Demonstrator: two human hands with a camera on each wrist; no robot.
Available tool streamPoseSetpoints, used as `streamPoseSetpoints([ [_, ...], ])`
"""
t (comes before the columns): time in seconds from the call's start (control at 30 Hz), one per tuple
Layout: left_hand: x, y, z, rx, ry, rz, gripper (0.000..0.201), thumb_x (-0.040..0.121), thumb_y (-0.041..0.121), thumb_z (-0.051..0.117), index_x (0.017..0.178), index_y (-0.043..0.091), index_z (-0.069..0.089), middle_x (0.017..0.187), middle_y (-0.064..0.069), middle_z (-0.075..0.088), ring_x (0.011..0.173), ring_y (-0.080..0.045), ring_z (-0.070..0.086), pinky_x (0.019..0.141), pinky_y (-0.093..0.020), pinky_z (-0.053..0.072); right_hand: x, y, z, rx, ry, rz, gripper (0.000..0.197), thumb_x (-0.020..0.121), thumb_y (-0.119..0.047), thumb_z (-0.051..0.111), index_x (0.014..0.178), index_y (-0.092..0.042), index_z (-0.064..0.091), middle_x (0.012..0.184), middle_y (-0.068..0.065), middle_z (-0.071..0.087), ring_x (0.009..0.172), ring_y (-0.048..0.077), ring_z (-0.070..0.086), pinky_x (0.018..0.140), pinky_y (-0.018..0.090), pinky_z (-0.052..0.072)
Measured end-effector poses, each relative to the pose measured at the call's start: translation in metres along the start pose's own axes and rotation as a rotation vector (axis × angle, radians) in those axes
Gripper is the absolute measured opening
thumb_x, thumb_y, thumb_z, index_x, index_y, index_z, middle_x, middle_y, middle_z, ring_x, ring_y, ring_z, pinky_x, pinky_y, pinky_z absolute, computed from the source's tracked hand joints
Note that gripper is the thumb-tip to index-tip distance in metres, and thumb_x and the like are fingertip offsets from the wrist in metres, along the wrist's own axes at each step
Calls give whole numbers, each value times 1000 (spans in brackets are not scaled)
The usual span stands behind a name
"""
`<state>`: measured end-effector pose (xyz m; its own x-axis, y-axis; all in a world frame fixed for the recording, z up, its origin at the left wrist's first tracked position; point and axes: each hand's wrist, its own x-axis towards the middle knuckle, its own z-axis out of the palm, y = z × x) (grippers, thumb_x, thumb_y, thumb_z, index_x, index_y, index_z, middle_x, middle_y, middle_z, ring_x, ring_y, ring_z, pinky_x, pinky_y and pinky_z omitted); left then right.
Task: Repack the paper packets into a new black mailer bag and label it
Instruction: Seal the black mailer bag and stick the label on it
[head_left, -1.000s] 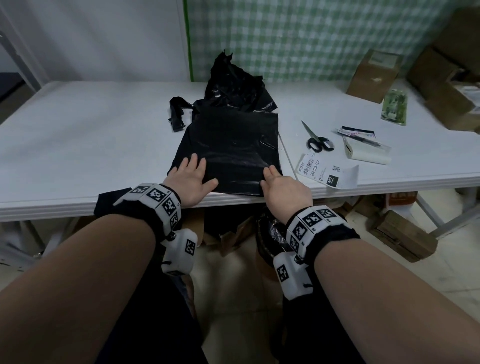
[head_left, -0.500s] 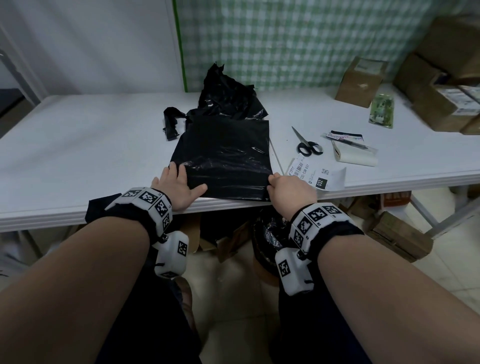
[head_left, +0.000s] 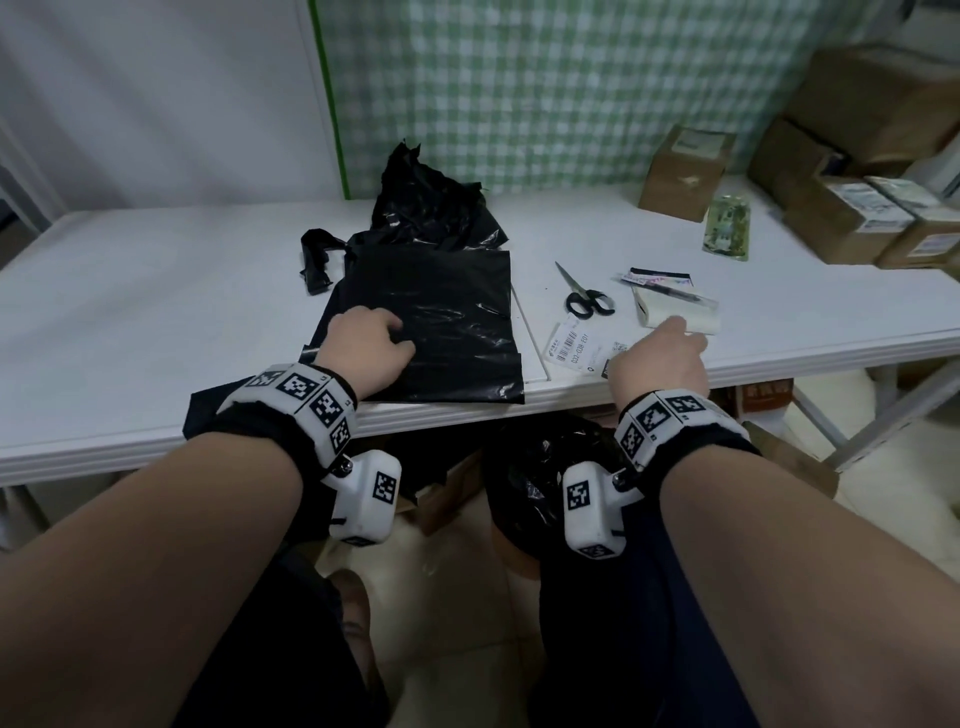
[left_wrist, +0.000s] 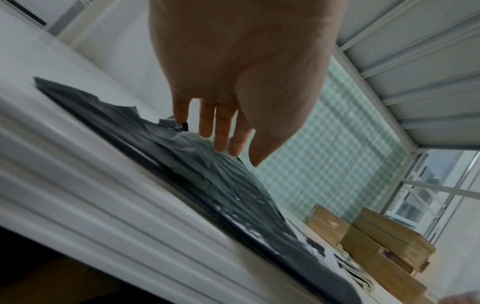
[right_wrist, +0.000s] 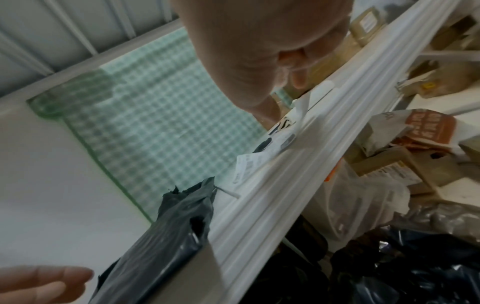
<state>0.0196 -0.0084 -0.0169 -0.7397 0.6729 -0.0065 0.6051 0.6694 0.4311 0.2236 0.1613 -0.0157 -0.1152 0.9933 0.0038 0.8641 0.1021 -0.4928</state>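
Observation:
A flat black mailer bag (head_left: 447, 322) lies on the white table (head_left: 130, 312), its near edge at the table's front. My left hand (head_left: 363, 348) rests on the bag's left part; in the left wrist view its fingertips (left_wrist: 221, 142) touch the crinkled plastic (left_wrist: 207, 170). My right hand (head_left: 660, 358) is off the bag, over the right end of a white shipping label (head_left: 571, 351) near the front edge. Its fingers are loosely bent and hold nothing (right_wrist: 298, 76). The paper packets are not visible.
A torn old black bag (head_left: 431, 213) and a black strip (head_left: 317, 257) lie behind the mailer. Scissors (head_left: 587, 299), a pen (head_left: 670, 288) on a white pad (head_left: 675, 319), a green packet (head_left: 727, 223) and cardboard boxes (head_left: 685, 174) are at the right. A lined bin (head_left: 535, 478) stands under the table.
My left hand slid forward from the bag's near left corner onto its surface. My right hand left the bag's near right corner and moved right, over the label.

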Motion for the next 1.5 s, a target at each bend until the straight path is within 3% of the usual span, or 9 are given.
streamPoseSetpoints([
  [0.17,-5,22,-4,-109,5,131,39,88,27,57,125,13,58,128,-5,59,120,-21,53,102,-29,38,3,4,-5,110,-50,60,4,86,-6,53,88,-6,57,108,16,66,98,33,64,69,30,44],
  [0.33,-6,36,-11,-255,14,198,36,88,20,58,124,14,59,120,-3,63,112,-16,56,93,-20,37,-7,-20,-10,236,82,-209,29,88,-9,47,107,-13,69,112,12,63,99,32,61,75,31,44],
  [0.5,1,43,-23,-411,56,206,20,86,16,60,104,17,68,98,2,64,99,-16,58,92,-29,46,-15,-60,-21,406,194,-539,25,90,-14,49,102,-14,70,108,7,60,90,20,55,73,23,36],
  [0.63,7,43,-30,-674,38,216,17,83,11,65,85,27,68,106,6,63,109,-14,56,94,-28,44,-14,-94,-20,651,-64,-558,18,87,-14,54,84,-18,71,83,-6,64,80,10,55,73,21,41],
  [0.77,19,37,-33,-810,58,115,27,82,-1,63,77,25,67,105,-5,68,93,-18,65,83,-29,56,-6,-116,-5,820,-291,-437,25,77,-4,58,64,-24,63,73,-7,63,76,14,58,73,29,47],
  [0.97,47,23,-25,-785,136,-57,26,82,-4,59,96,15,71,114,-8,66,94,-20,67,75,-25,56,10,-132,23,688,-184,-461,43,83,-11,57,125,-22,58,81,-11,57,86,12,58,83,25,48],
  [1.17,80,9,-7,-871,40,-233,33,82,-9,56,106,11,67,120,-13,62,98,-26,66,86,-36,56,27,-146,51,436,-62,-647,29,86,-18,54,110,-26,68,104,1,65,91,14,58,76,21,40],
  [1.3,91,2,7,-785,-3,-296,31,79,-6,61,105,11,68,115,-15,65,100,-28,65,92,-40,53,31,-154,76,238,-219,-769,26,87,-16,53,102,-23,74,110,-2,70,104,18,62,91,29,49],
  [1.5,99,1,4,-479,-91,-195,32,83,2,57,112,13,64,110,-5,59,75,-17,61,60,-23,55,30,-157,99,-85,-406,-792,37,89,-20,52,122,-33,62,124,-4,62,113,18,58,90,29,48],
])
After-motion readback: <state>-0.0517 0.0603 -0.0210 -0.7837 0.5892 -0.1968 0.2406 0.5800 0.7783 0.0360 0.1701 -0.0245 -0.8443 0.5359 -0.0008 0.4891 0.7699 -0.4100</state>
